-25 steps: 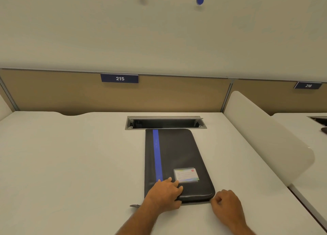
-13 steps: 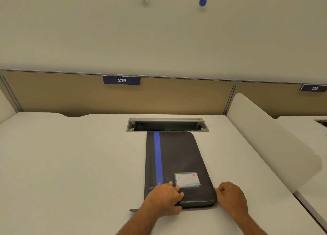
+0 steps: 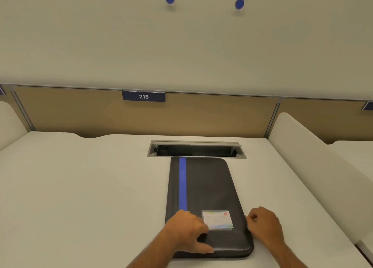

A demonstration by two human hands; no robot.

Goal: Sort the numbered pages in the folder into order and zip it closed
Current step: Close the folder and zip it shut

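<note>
Left hand [image 3: 186, 230]: rested palm-down on the folder's near left corner, fingers loosely bent, gripping nothing.
Right hand [image 3: 263, 224]: fingers curled, pinching at the folder's right edge.
Folder [image 3: 205, 187]: black, blue stripe, closed, flat on the worktop.
Worktop [image 3: 80, 187]: white, with a cable slot [image 3: 196, 149] beyond the folder.
Room: tan partition with plate 215 [image 3: 143, 96].

Left hand [image 3: 186, 230] palm-down, fingers bent, thumb extended; right hand [image 3: 263, 223] fingers curled, pinching, forearms bare

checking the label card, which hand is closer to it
Left. The left hand rests on the folder with its fingers touching the card at its left edge. The right hand is off the folder's right edge, apart from the card.
</note>
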